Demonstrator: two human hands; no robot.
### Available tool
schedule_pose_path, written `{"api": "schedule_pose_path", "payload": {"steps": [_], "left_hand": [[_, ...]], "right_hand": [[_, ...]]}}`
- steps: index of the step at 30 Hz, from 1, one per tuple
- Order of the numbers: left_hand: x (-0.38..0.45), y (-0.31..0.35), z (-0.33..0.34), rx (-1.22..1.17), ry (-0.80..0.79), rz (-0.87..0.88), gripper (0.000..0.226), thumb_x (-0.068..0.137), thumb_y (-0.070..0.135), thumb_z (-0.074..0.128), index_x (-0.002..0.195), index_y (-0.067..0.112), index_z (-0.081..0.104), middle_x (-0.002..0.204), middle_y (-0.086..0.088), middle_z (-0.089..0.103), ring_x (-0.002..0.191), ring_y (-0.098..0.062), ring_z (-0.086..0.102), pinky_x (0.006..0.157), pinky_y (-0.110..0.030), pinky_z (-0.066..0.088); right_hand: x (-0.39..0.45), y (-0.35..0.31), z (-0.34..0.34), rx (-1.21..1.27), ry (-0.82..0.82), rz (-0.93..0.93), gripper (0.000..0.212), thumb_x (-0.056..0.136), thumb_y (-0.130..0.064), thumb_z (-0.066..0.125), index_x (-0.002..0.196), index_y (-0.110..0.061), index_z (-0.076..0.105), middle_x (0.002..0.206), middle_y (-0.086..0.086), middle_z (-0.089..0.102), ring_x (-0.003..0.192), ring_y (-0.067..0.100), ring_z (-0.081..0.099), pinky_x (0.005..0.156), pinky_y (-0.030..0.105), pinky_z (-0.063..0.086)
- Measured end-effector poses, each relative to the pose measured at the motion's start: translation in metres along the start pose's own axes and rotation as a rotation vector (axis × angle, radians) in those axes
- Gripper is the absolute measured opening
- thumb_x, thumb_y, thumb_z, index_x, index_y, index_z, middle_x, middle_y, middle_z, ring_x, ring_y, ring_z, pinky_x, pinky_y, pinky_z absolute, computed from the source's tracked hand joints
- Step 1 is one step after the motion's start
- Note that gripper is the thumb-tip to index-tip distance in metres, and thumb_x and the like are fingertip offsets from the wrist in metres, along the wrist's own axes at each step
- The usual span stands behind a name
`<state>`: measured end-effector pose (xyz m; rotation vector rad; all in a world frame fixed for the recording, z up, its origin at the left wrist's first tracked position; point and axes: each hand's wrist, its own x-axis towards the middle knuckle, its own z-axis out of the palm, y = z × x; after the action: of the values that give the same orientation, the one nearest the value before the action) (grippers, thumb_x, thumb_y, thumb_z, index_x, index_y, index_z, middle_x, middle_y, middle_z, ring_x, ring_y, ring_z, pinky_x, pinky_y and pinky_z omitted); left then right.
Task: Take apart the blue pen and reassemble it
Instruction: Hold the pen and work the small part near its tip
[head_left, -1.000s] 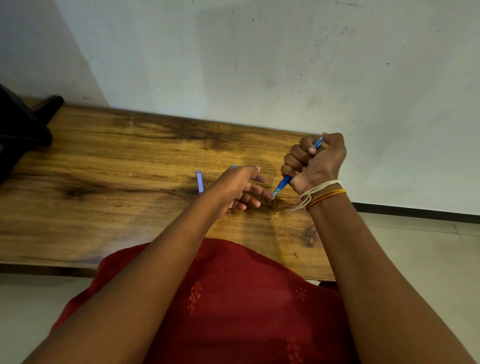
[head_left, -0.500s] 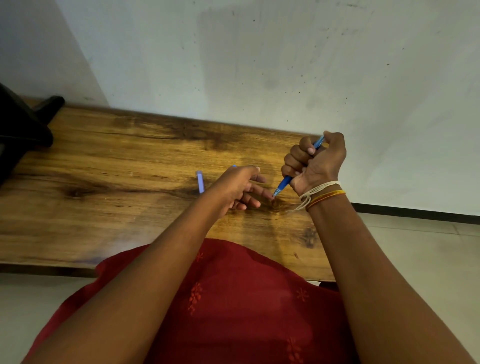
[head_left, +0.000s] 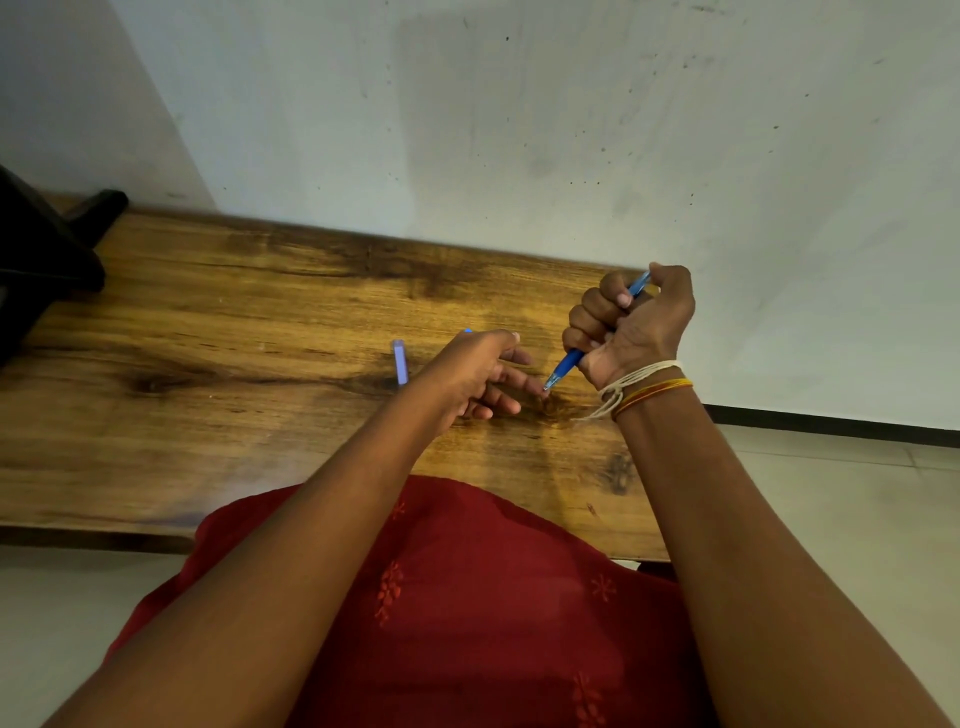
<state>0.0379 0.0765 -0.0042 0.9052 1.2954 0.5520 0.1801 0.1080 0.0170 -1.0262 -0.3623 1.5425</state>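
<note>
While the pale wall (head_left: 571, 130) fills the far half of the view, a long wooden tabletop (head_left: 234, 338) runs along its foot, with tiled floor (head_left: 831, 493) to the right and a dark object (head_left: 36, 260) at the far left edge. A red garment (head_left: 467, 597) covers the person's lap at the near edge.

Both bare forearms reach forward over the wood. The right hand (head_left: 631, 325) is curled into a fist around the blue pen (head_left: 569, 361), which runs slantwise through the grip: its far end pokes out beside the thumb and its tip points down and to the left. Pale thread (head_left: 639, 376) and orange-yellow bangles (head_left: 657, 395) circle that wrist.

The left hand (head_left: 472, 374) is seen from the back, its fingers loosely extended toward the right and gripping nothing that can be seen; one fingertip lies right at the pen's tip, though whether they touch cannot be told.

Just left of that hand, a small pale-blue pen piece (head_left: 400, 361) lies on the tabletop, and a tiny blue bit (head_left: 468, 330) shows at the hand's far edge.
</note>
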Motion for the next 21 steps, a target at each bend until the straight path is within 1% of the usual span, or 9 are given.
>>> {"api": "schedule_pose_path", "payload": {"steps": [5, 8, 12, 15, 18, 21], "left_hand": [[-0.0002, -0.0005, 0.0003, -0.003, 0.001, -0.004, 0.038, 0.1, 0.035, 0.032, 0.114, 0.011, 0.058, 0.084, -0.002, 0.074, 0.056, -0.012, 0.057, 0.05, -0.024, 0.034], [0.0002, -0.0005, 0.0001, -0.005, 0.001, -0.004, 0.037, 0.1, 0.034, 0.032, 0.113, 0.012, 0.058, 0.081, -0.001, 0.074, 0.055, -0.012, 0.057, 0.05, -0.023, 0.034], [0.0003, -0.0005, -0.0004, 0.0, 0.002, -0.003, 0.036, 0.1, 0.035, 0.032, 0.111, 0.013, 0.059, 0.081, -0.001, 0.075, 0.056, -0.012, 0.058, 0.05, -0.023, 0.035], [-0.0002, -0.0004, -0.0002, -0.007, 0.003, -0.008, 0.035, 0.1, 0.035, 0.034, 0.109, 0.014, 0.06, 0.084, -0.001, 0.075, 0.057, -0.013, 0.059, 0.05, -0.023, 0.035], [-0.0014, 0.0001, 0.0005, -0.022, 0.019, 0.028, 0.03, 0.097, 0.034, 0.042, 0.109, 0.015, 0.062, 0.09, -0.003, 0.076, 0.062, -0.013, 0.061, 0.052, -0.023, 0.036], [-0.0021, 0.0018, 0.0024, -0.036, 0.077, 0.159, 0.018, 0.09, 0.023, 0.059, 0.106, 0.017, 0.065, 0.088, -0.002, 0.076, 0.069, -0.012, 0.063, 0.055, -0.023, 0.039]], "right_hand": [[0.0001, -0.0003, 0.0008, -0.017, 0.004, -0.014, 0.047, 0.086, -0.042, 0.029, 0.046, -0.018, 0.03, 0.042, -0.006, 0.017, 0.04, 0.011, 0.011, 0.043, 0.017, 0.015], [-0.0003, 0.0002, 0.0006, -0.042, -0.002, -0.017, 0.047, 0.087, -0.044, 0.029, 0.047, -0.018, 0.03, 0.043, -0.005, 0.018, 0.042, 0.011, 0.011, 0.045, 0.019, 0.013], [-0.0004, 0.0001, 0.0022, -0.106, -0.026, -0.027, 0.048, 0.088, -0.042, 0.027, 0.046, -0.018, 0.029, 0.042, -0.005, 0.017, 0.041, 0.011, 0.011, 0.047, 0.02, 0.011], [-0.0012, 0.0003, 0.0024, -0.127, -0.033, -0.033, 0.047, 0.089, -0.043, 0.027, 0.05, -0.018, 0.029, 0.042, -0.006, 0.018, 0.041, 0.011, 0.011, 0.046, 0.019, 0.012], [-0.0026, 0.0017, 0.003, -0.148, -0.039, -0.047, 0.049, 0.091, -0.044, 0.026, 0.051, -0.017, 0.029, 0.041, -0.006, 0.019, 0.039, 0.01, 0.012, 0.045, 0.018, 0.012], [-0.0027, 0.0021, 0.0046, -0.17, -0.048, -0.079, 0.048, 0.093, -0.043, 0.026, 0.053, -0.017, 0.027, 0.04, -0.007, 0.019, 0.038, 0.01, 0.012, 0.045, 0.018, 0.011]]}}
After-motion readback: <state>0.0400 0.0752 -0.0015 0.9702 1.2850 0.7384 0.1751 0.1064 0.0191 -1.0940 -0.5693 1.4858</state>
